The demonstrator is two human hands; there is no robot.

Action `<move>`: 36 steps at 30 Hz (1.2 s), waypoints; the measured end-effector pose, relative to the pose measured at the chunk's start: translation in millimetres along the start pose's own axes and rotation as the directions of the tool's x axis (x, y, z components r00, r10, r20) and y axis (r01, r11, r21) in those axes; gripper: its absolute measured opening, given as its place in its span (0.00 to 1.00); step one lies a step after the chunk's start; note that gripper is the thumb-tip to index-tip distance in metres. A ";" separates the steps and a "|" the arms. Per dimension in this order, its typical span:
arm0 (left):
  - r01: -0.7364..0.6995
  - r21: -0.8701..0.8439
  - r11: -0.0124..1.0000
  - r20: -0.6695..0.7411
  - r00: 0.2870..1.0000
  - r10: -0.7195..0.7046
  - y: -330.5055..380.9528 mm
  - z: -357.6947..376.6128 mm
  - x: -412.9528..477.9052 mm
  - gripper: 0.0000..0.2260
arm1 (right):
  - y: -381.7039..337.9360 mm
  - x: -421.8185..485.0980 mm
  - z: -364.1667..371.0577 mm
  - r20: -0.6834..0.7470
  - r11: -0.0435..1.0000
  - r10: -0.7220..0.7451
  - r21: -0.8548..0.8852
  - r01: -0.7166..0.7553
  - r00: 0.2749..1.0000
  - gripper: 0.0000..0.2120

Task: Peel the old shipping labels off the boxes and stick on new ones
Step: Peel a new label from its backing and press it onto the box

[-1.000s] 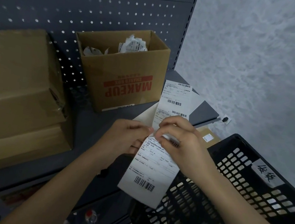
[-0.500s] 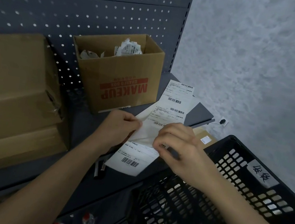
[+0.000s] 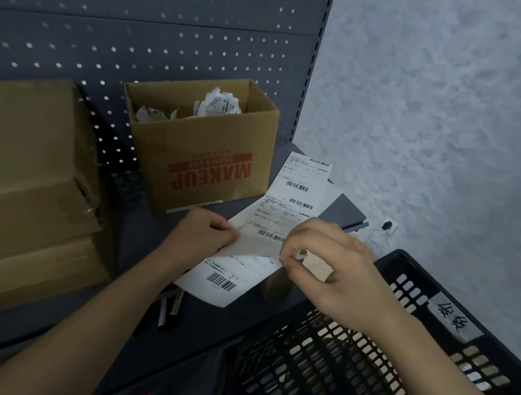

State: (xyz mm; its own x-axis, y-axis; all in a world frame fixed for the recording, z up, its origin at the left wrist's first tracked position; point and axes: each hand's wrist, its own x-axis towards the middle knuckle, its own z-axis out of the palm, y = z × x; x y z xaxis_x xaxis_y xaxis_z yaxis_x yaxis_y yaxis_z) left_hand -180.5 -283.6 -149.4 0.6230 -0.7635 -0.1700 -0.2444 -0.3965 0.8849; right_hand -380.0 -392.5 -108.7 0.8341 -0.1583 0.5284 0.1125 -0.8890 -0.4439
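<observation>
The person stands at a dark shelf (image 3: 141, 235), holding a long strip of shipping labels (image 3: 285, 208) just above it. The left hand (image 3: 207, 235) pinches the strip's left edge with its fingers curled in. The right hand (image 3: 329, 272) pinches the right edge between thumb and fingertips. Behind sits an open MAKEUP carton (image 3: 202, 166) of crumpled labels (image 3: 219, 106), beside a big cardboard box (image 3: 12, 174). A black crate (image 3: 340, 385) stands on the right.
</observation>
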 end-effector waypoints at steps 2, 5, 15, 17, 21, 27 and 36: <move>0.010 -0.002 1.000 0.015 1.000 -0.010 -0.7 -0.2 1.2 0.10 | 0.4 1.9 -3.2 -0.031 0.999 -0.012 0.045 0.013 0.999 0.04; 0.038 -0.041 0.998 0.043 0.998 -0.036 0.0 -1.2 3.2 0.07 | 0.0 3.9 -9.4 -0.100 0.996 -0.015 0.091 0.024 0.995 0.05; 0.037 0.033 0.999 0.000 0.999 -0.037 -2.6 2.5 -1.0 0.12 | 7.8 -1.6 -26.9 -0.300 0.960 0.216 0.241 -0.145 0.929 0.08; 0.039 0.044 0.998 -0.022 0.999 -0.038 -3.1 3.2 -0.3 0.10 | 12.8 -4.7 -30.9 -0.332 0.953 0.252 0.249 -0.173 0.909 0.06; 0.007 0.107 0.994 -0.061 0.998 0.000 -4.6 4.8 -1.5 0.10 | 16.8 -6.6 -42.1 -0.413 0.937 0.321 0.268 -0.223 0.853 0.04; -0.050 0.145 0.988 -0.099 0.993 0.065 -6.2 6.9 0.0 0.10 | 25.2 -1.8 -52.2 -0.508 0.928 0.371 0.236 -0.289 0.777 0.09; -0.158 0.303 0.940 -0.159 0.964 0.213 -15.8 3.9 3.0 0.11 | 30.3 6.3 -54.3 -0.555 0.928 0.369 0.174 -0.330 0.746 0.07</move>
State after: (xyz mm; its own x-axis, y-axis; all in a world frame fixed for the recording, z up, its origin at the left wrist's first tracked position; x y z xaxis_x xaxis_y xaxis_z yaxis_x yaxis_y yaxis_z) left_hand -177.6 -281.7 -165.6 0.6668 -0.7393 0.0936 -0.5529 -0.4067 0.7272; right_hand -400.6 -443.7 -79.5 0.3640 -0.6845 0.6316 -0.0768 -0.6979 -0.7121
